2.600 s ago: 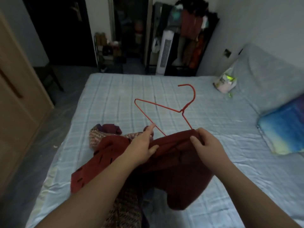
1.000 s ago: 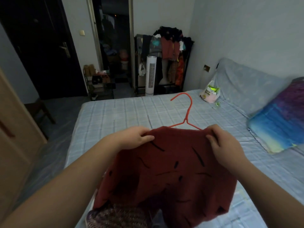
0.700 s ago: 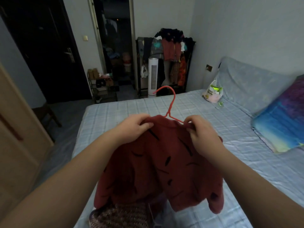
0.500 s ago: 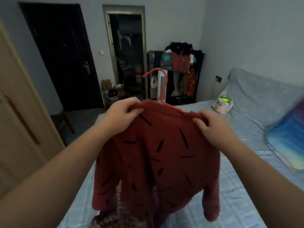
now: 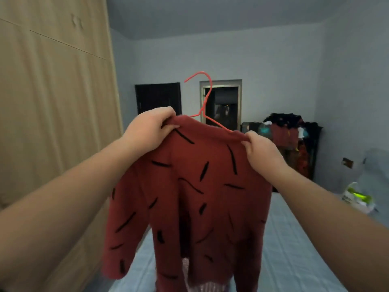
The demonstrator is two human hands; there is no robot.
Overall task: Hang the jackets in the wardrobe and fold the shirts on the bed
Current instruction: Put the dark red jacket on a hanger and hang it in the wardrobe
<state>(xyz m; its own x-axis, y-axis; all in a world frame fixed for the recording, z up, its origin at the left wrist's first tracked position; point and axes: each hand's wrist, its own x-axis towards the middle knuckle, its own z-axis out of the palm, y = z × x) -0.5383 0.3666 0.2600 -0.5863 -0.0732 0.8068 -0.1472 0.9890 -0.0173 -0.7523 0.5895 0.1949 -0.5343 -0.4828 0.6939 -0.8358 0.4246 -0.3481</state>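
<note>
Jacket (image 5: 189, 197) is now hanging clear of the bed (image 5: 294, 239). 2.6 s back it was bunched on the sheet with the hanger (image 5: 203, 98) only half threaded. Now it is draping full length below both hands, sleeves dangling. View is swinging up too: the wardrobe (image 5: 52, 102) is filling the space beyond the left hand, where it was barely in frame before.

Left hand (image 5: 147, 129) is pinching one shoulder of the jacket, fingers curled over the fabric. Right hand (image 5: 261, 152) is gripping the other shoulder the same way. Hanger hook is standing up between the two hands, nearer the left one, slightly tilted. One bare wire arm is running down toward the right hand's fingertips and into the collar. Can't tell whether either hand is also catching wire under the cloth.

My read: hanger loading is looking basically done, so the step is shifting from threading to carrying. Wardrobe doors on the left-hand side are looking closed, so one hand is probably going to need freeing for the door. Risk: the shoulder under the right hand seems to be riding near the wire end and could slip off once that grip is easing.

Second knit garment (image 5: 208, 287) is peeking out under the jacket hem, below both hands. Clothes rack (image 5: 288, 133) and plastic bag (image 5: 357, 200) are sitting beyond the right hand, not involved.
</note>
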